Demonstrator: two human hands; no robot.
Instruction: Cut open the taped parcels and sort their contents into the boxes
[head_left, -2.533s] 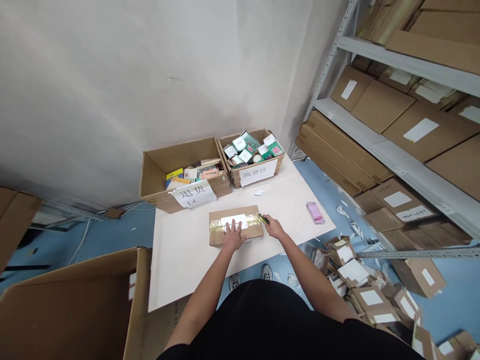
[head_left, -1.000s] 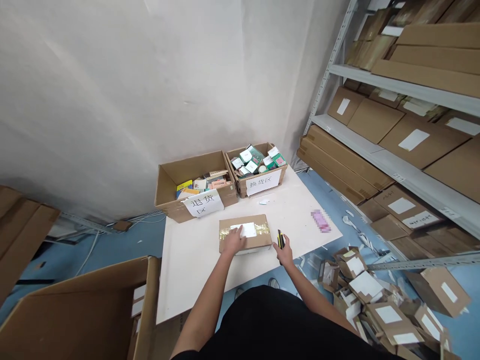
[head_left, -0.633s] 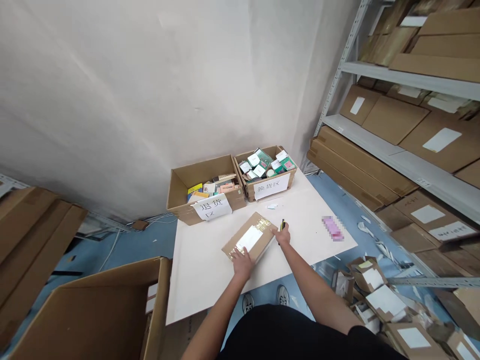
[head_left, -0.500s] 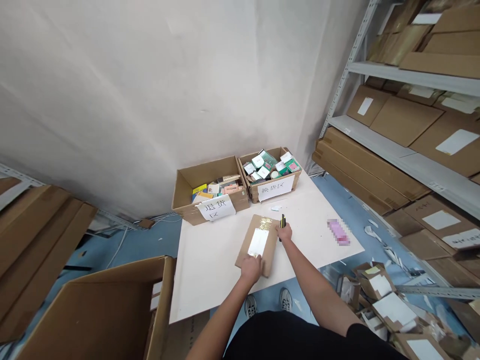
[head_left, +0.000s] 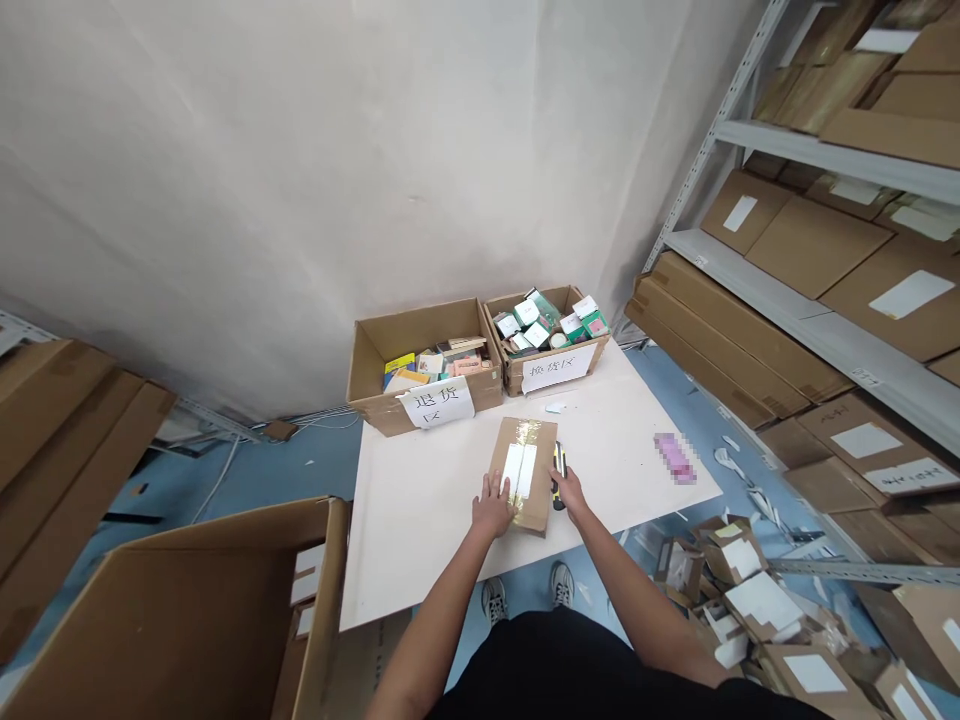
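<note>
A taped brown cardboard box [head_left: 541, 508] with a white label lies flat on the white table [head_left: 409, 520] in front of me. A slit-like line runs lengthwise through the label, and shiny tape shows at both ends. My left hand [head_left: 492, 507] rests on the box's left side near its front, fingers spread. In my right hand [head_left: 570, 488] is a black and yellow utility knife [head_left: 559, 470], held just off the box's right edge. Whether its blade is out I cannot tell.
Behind the parcel stand two open cartons, the left carton [head_left: 367, 400] and the right carton [head_left: 596, 352], holding small packages and bearing paper signs. A blurred pink item [head_left: 675, 458] lies at right. A large open carton [head_left: 225, 545] is at left; shelving [head_left: 795, 290] and opened boxes [head_left: 761, 605] stand right.
The box has turned slightly to lie straighter. My left hand has gone from gripping its front end to lying spread on its left side. The knife has moved lower along the right edge.
</note>
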